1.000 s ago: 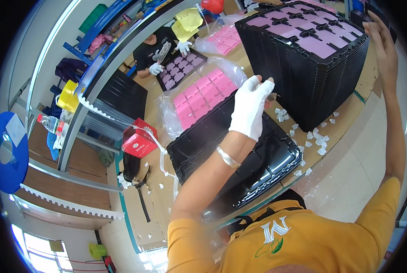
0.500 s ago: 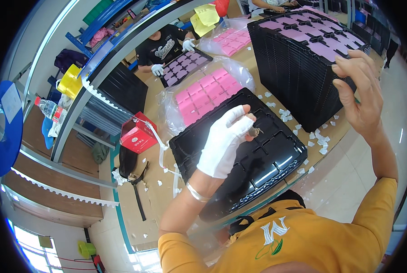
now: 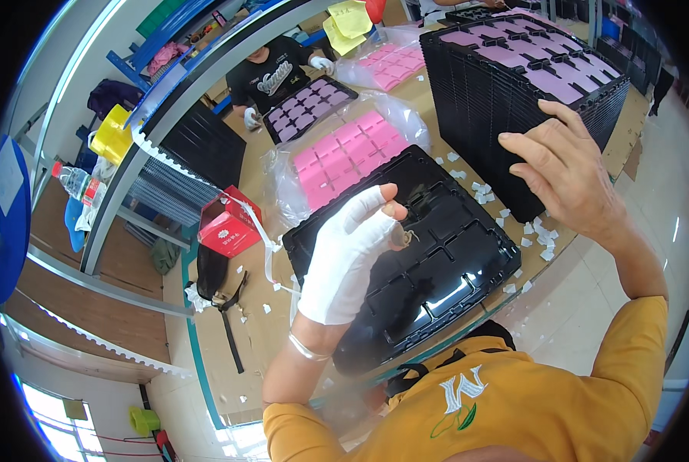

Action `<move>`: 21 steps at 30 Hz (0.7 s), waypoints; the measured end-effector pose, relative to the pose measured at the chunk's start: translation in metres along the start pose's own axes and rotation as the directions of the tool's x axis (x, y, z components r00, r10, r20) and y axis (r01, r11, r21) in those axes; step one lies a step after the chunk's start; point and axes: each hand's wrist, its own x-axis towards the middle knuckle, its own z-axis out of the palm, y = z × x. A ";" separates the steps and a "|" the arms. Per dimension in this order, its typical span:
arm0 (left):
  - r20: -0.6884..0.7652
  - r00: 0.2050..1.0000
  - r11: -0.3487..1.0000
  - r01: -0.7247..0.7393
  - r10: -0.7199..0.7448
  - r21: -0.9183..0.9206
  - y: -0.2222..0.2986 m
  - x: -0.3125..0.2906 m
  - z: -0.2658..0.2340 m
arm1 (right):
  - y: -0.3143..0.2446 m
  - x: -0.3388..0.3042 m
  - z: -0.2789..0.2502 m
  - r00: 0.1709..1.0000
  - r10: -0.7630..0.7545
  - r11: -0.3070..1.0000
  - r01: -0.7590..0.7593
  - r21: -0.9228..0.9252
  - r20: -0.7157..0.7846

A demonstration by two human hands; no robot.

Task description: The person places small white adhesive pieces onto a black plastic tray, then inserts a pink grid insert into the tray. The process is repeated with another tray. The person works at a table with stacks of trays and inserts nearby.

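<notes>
One black tray stack [image 3: 483,115] could be shifted if bumped by the right hand [image 3: 568,175], fingers apart; the left hand's [image 3: 340,262] grip cannot be told.

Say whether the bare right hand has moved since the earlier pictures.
Yes. Against the tall tray stack, the right hand has come leftward and lower, from the stack's right side to overlapping its near corner.

My mustard-yellow top [image 3: 544,400] with short sleeves [image 3: 629,339], white stitched lettering [image 3: 464,387] beside a green leaf motif [image 3: 468,412], my left hand [image 3: 348,250] in a white glove [image 3: 335,283] leaving fingertips uncovered, a pale shiny band [image 3: 307,348] around that wrist, my right hand [image 3: 571,173] ungloved
</notes>
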 end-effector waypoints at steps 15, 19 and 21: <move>-0.026 0.998 0.997 0.054 -0.053 0.061 -0.007 -0.009 -0.005 | -0.009 -0.013 0.022 0.980 -0.009 0.992 -0.016 0.125 0.200; -0.022 0.998 0.997 0.056 -0.055 0.045 -0.010 -0.009 -0.007 | -0.009 -0.016 0.027 0.964 -0.012 0.991 -0.025 0.134 0.267; -0.017 0.999 0.998 0.049 -0.049 0.047 -0.011 -0.009 -0.009 | -0.011 -0.016 0.029 0.957 -0.016 0.989 -0.027 0.143 0.291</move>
